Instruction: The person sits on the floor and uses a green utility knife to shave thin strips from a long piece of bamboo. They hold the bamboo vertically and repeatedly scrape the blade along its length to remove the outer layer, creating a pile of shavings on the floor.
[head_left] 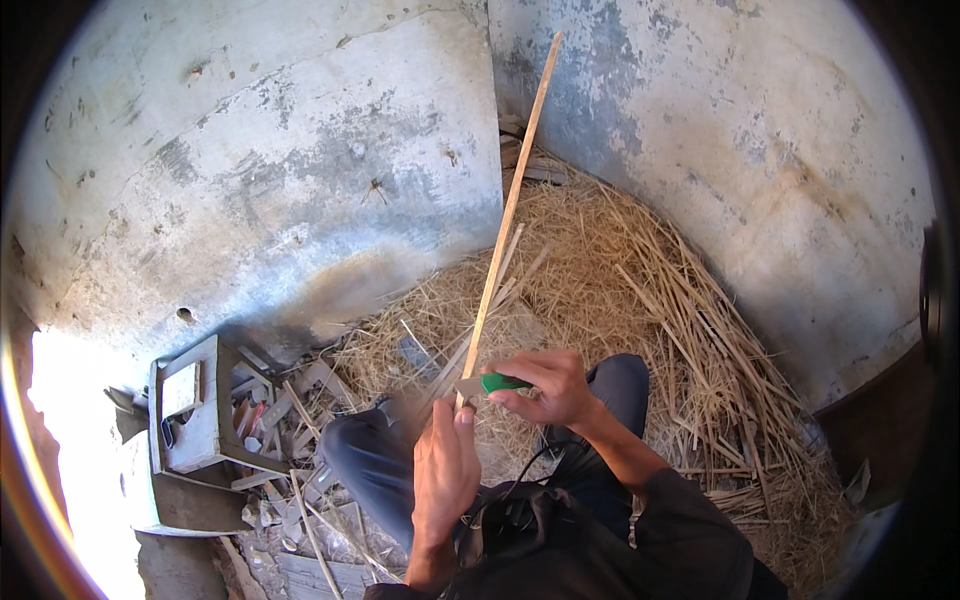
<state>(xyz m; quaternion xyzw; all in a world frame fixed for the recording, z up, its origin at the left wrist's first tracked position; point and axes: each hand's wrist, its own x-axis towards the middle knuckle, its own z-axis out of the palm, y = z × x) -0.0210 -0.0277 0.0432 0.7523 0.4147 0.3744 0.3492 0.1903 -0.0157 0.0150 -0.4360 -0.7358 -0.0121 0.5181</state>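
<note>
A long, narrow wooden strip [514, 190] slants up and away from me toward the corner of the walls. Its near end is in my left hand [446, 470], whose fingers are closed around it above my lap. My right hand [553, 385] grips a short knife by its green handle [504, 383], with thumb and fingers pinched around it. The knife's broad pale blade [468, 387] lies across the strip just beyond my left fingertips. Whether the edge bites into the wood cannot be made out.
Straw and shavings [590, 235] cover the floor ahead, and a pile of long thin sticks [690, 330] runs along the right wall. To the left stands a worn white wooden box [205, 455] beside scattered wood scraps [300, 405]. Peeling walls [330, 150] meet in the far corner.
</note>
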